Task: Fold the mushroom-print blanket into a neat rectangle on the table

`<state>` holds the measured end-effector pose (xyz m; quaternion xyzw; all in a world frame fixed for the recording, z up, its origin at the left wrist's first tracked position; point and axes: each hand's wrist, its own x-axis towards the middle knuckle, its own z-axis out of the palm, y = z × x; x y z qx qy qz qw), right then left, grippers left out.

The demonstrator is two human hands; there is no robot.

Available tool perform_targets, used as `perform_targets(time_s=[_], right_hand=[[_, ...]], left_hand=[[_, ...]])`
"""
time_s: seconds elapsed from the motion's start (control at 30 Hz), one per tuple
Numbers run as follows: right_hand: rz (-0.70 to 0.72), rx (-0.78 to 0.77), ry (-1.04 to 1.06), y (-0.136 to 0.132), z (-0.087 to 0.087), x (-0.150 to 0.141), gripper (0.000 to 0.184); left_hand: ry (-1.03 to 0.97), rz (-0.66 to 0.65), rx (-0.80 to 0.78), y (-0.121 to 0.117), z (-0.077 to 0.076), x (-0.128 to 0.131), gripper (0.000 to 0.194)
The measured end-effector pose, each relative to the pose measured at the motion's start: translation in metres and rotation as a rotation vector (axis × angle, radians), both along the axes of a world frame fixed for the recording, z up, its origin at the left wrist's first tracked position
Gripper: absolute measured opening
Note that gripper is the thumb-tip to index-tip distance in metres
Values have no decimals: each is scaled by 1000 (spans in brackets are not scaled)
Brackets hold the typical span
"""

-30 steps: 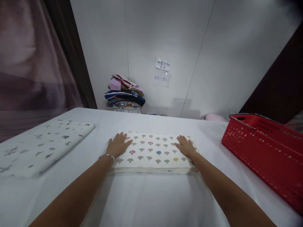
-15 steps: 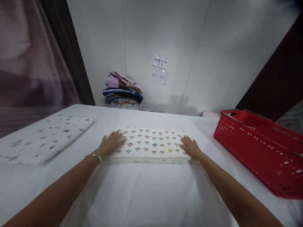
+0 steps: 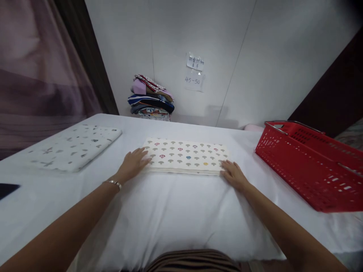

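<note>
A folded cream cloth (image 3: 184,156) printed with grey, red, blue and yellow mushrooms lies flat on the white-covered table (image 3: 181,204). Its layers show along the near edge. My left hand (image 3: 132,163), with a silver bracelet at the wrist, rests at the cloth's left end, fingers stretched out over its edge. At the near right corner, my right hand (image 3: 234,174) touches the cloth with its fingers extended. Neither hand is closed around anything.
Another folded white cloth with grey motifs (image 3: 76,147) lies at the left. A red plastic basket (image 3: 306,166) stands at the right. Behind the table is a stack of folded fabrics (image 3: 151,98). A dark flat object (image 3: 8,190) shows at the left edge.
Both hands have slid toward the cloth's near side, the right one down to its near corner. The view has tilted downward, so more of the table's near edge shows.
</note>
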<state>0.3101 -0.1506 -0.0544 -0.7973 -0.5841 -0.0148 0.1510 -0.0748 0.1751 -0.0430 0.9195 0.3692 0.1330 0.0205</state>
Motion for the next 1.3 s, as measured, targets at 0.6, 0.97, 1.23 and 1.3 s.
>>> perform_targets(time_s=[0.6, 0.97, 1.23, 1.3], right_hand=[[151, -51, -345, -14, -13, 7, 48], [85, 4, -369, -13, 11, -5, 42], [99, 72, -306, -43, -13, -11, 45], [103, 52, -317, -42, -15, -12, 44]], left_hand=[[120, -238, 87, -43, 4, -17, 56], [143, -210, 93, -37, 6, -20, 60], [55, -229, 58, -71, -5, -49, 54], [56, -210, 59, -77, -5, -46, 56]])
